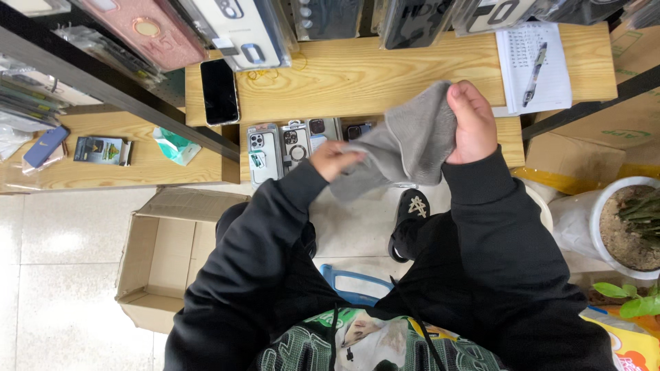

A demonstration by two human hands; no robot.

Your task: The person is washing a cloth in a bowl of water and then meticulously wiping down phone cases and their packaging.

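I hold a grey cloth (pixel 405 148) between both hands above my lap. My right hand (pixel 473 124) grips its upper edge, raised near the wooden shelf (pixel 385 72). My left hand (pixel 331 159) pinches the lower left corner of the cloth. Both arms wear black sleeves. Just behind the cloth, several packaged phone cases (pixel 285 144) lie on the lower shelf.
A black phone (pixel 219 91) lies on the upper shelf, a notepad with a pen (pixel 534 65) at its right. An open cardboard box (pixel 165 257) sits on the tiled floor at left. A white plant pot (pixel 622 227) stands at right. More packaged cases hang above.
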